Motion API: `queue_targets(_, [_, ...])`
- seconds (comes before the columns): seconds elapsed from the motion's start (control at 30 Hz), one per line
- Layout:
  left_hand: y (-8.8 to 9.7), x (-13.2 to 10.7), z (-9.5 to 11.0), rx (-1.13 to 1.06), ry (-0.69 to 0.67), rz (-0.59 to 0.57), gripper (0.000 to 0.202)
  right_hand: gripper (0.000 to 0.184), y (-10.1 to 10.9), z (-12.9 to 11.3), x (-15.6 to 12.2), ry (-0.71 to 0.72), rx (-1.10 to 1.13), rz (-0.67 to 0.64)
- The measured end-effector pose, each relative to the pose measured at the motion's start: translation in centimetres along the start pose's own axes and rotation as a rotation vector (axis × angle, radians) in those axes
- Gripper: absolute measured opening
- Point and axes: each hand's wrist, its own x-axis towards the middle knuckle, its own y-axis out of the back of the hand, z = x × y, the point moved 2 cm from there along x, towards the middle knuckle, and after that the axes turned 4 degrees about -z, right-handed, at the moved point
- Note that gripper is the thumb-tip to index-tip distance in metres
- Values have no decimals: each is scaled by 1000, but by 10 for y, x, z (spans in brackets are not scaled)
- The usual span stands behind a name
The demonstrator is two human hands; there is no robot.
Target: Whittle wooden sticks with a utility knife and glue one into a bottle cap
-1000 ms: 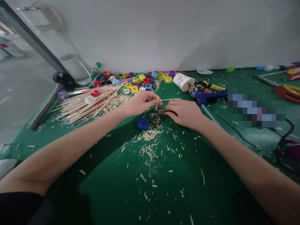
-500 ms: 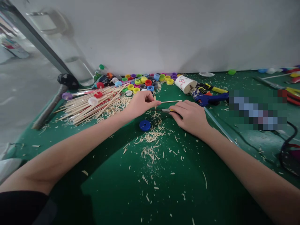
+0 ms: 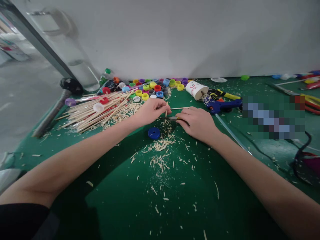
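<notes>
My left hand (image 3: 155,109) is closed, thumb and fingers pinching a short wooden stick (image 3: 166,109) that stands nearly upright. A longer thin stick (image 3: 180,108) reaches from beside my left fingertips toward my right hand. My right hand (image 3: 196,120) rests low over the table, its fingers wrapped round a knife (image 3: 173,118) whose grey blade points left, close under the left fingertips. Most of the handle is hidden by the palm. Below my left hand, a blue bottle cap (image 3: 154,133) with a small centre hole lies flat on the table beside wood shavings (image 3: 163,145).
A bundle of wooden sticks (image 3: 92,111) and a hammer (image 3: 52,113) lie left. Colourful bottle caps (image 3: 150,87) line the wall. A paper cup (image 3: 196,90), a blue glue gun (image 3: 222,106) and a clear rod (image 3: 232,133) lie right. Shavings litter the green table (image 3: 120,206).
My right hand and the knife have shifted slightly left, nearer my left fingers. The short stick now sits higher and less of it shows. The view has shifted slightly.
</notes>
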Motion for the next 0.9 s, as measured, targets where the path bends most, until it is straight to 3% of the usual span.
queue_targets(0.43, [-3,2,-1,-90,-51,-113,26,28,1,1,8,38,53,-42])
queue_targets(0.9, [7,-2,-1,-25,52,46,24,24,3,-2,-8,-38,18,20])
